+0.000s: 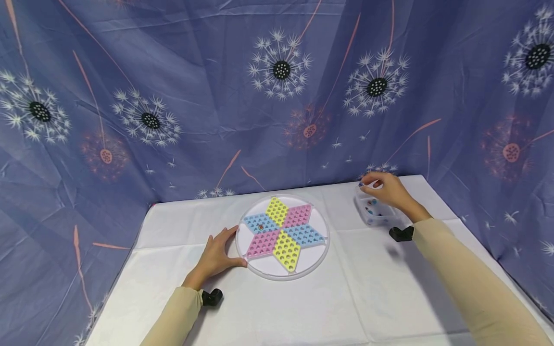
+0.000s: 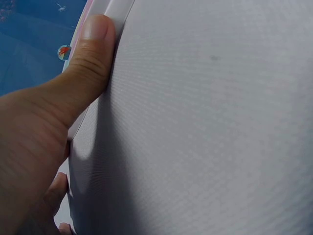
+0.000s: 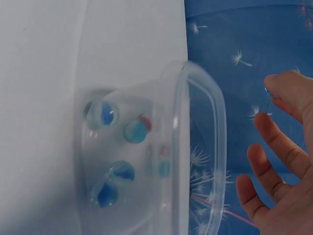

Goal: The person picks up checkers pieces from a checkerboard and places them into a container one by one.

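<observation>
A round Chinese checkers board (image 1: 309,262) with a star of yellow, pink and blue points lies on the table. One marble (image 1: 261,227) sits in a blue point at its left. My left hand (image 1: 216,257) rests against the board's left rim, thumb and fingers spread along it; the left wrist view shows the thumb (image 2: 90,56) touching the edge. Above a clear plastic container (image 1: 376,221), my right hand (image 1: 389,192) pinches a small glass marble (image 1: 361,184) between thumb and index finger. That marble is mostly hidden by the fingertips. The other fingers are loosely bent.
Several glass marbles (image 3: 134,131) with blue and red swirls lie inside the container. A white cloth (image 1: 303,307) covers the table. Behind and at the sides hangs a blue curtain (image 1: 207,86) with dandelion prints.
</observation>
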`<state>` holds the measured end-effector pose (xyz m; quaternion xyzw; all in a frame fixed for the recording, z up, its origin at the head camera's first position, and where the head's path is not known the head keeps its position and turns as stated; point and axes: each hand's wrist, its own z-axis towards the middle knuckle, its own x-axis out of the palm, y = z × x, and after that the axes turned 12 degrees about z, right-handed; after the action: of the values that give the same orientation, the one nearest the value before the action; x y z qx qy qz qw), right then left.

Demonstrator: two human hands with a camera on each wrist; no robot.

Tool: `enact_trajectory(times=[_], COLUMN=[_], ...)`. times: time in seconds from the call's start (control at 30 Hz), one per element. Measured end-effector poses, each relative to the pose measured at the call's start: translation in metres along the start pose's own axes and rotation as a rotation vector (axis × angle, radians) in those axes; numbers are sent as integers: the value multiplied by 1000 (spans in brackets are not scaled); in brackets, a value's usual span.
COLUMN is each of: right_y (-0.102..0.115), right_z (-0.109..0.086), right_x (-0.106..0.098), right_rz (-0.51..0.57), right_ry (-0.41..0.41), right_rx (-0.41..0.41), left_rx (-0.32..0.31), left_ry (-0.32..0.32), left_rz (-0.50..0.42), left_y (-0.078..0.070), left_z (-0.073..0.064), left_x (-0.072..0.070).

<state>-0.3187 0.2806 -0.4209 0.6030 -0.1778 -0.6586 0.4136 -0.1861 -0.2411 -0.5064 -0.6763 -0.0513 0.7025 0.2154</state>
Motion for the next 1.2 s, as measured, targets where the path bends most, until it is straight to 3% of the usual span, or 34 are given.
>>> enact_trajectory(times=[0.57,1.2], right_y=[-22,-34], right_z=[-5,-7], right_x=[3,7], right_rz=[-11,-39], right_ry=[18,28], right_rx=[80,81], left_rx=[-1,-5], left_ry=[0,5], left_rz=[7,3], left_y=[0,-2], left_z=[1,-1], left_x=[1,-1])
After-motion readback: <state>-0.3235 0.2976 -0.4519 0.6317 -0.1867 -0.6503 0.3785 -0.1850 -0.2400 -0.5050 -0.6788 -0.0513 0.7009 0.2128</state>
